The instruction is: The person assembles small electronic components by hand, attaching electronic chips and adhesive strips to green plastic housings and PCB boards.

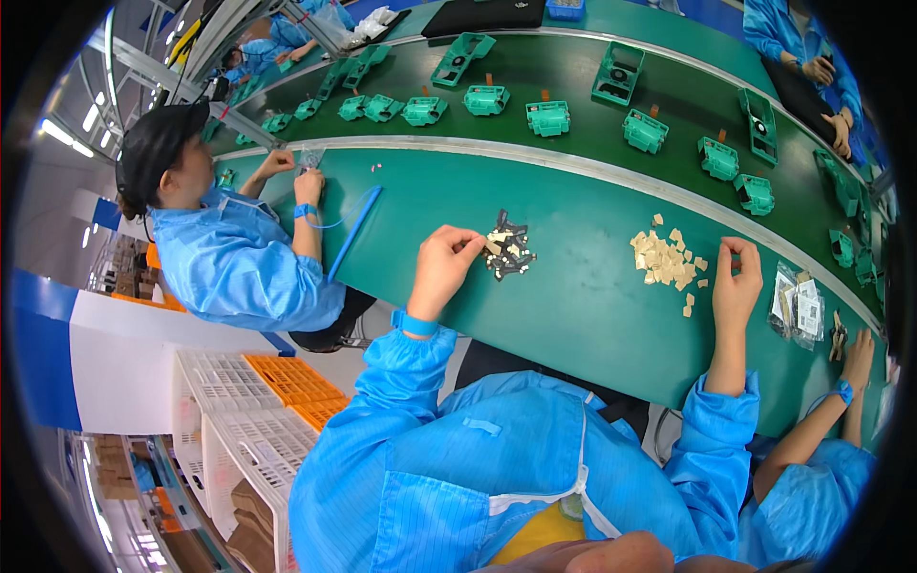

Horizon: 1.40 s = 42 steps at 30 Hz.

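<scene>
My left hand (444, 267) is closed in a pinch at the left side of a small heap of black parts (512, 256) dotted with cream-coloured bits. A small flat beige piece (492, 245) shows at its fingertips. To the right, my right hand (737, 279) is raised over the green table with its thumb and fingers drawn together. Whatever it may hold is too small to make out. Between the two hands, nearer the right one, lies a loose pile of flat beige pieces (661, 260), with a few strays around it.
Beyond the green table (564, 315), a conveyor (516, 148) carries several green plastic housings (548, 118). Clear bags with labels (797, 307) lie right of my right hand. A blue rod (355, 231) lies left. Co-workers sit on both sides; white crates (250, 435) stand behind left.
</scene>
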Each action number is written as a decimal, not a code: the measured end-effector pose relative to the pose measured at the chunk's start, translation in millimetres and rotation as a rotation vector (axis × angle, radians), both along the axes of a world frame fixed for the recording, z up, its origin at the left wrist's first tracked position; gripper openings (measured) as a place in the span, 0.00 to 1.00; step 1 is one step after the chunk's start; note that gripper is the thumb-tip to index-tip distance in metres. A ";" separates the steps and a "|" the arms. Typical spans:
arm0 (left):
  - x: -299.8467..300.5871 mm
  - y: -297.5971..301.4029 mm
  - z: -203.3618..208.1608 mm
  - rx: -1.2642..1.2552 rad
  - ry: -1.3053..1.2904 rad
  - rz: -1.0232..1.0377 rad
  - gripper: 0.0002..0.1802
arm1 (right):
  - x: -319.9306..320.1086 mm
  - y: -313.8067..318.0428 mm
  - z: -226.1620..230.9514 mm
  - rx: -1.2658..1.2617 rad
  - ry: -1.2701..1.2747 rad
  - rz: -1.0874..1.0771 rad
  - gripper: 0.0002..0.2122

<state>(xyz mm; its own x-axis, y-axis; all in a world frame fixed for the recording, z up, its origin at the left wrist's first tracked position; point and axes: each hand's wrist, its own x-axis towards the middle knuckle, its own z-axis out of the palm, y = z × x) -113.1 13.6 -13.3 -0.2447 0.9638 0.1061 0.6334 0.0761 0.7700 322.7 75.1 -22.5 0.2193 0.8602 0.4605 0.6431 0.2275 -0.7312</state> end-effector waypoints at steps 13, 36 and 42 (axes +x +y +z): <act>-4.9 13.3 2.4 -0.148 -0.265 0.044 0.10 | -3.3 5.5 11.8 0.059 -0.028 0.052 0.04; 12.1 9.3 -29.3 0.089 -0.363 -0.180 0.08 | -217.6 -31.7 9.2 -0.064 -0.395 0.804 0.23; 9.8 7.4 -24.3 0.160 -0.429 -0.134 0.07 | -218.8 -32.4 -2.5 -0.100 -0.491 0.812 0.26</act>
